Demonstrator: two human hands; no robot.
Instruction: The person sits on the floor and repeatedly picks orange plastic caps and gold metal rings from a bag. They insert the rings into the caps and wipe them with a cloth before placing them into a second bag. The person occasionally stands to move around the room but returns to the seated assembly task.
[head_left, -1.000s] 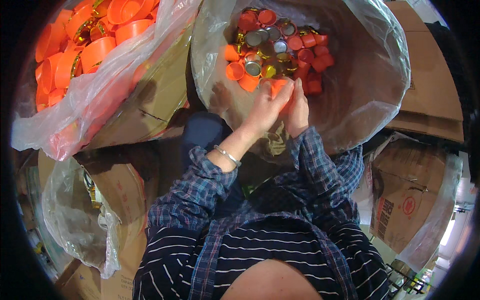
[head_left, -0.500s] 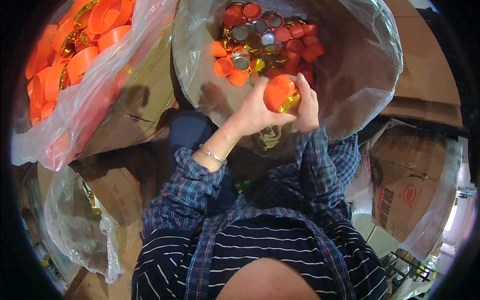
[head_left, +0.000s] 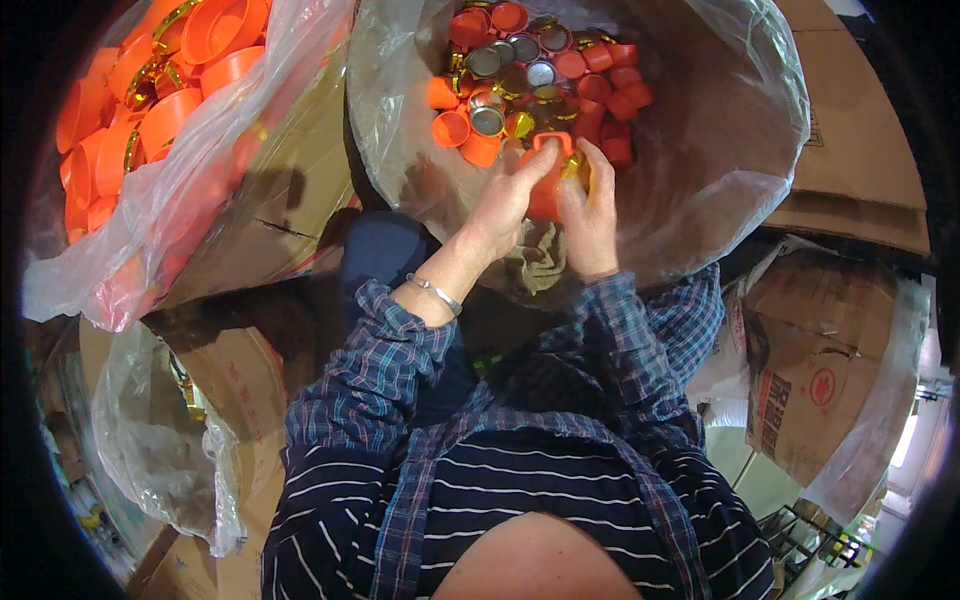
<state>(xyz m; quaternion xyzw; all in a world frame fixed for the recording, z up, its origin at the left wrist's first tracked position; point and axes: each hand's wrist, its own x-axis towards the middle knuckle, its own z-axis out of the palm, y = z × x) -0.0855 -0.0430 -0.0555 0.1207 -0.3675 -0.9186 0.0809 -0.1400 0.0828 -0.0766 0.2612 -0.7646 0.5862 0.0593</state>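
Left hand point(head_left: 500, 205) grasps a bright orange plastic cup point(head_left: 544, 197) and right hand point(head_left: 592, 220) pinches a shiny gold piece point(head_left: 572, 168) beside it, neither yet let go, over a translucent plastic bag point(head_left: 715, 215) already holding jumbled red-orange cups point(head_left: 597, 88) and round silver lids point(head_left: 488, 120), with a heap of glossy orange cups point(head_left: 168, 118) at left.

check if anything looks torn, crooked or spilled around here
The cardboard box at left, under the loose plastic liner, has a dark slit in its side. It looks odd because it runs slantwise rather than along an edge, perhaps a tear; its depth can't be told.
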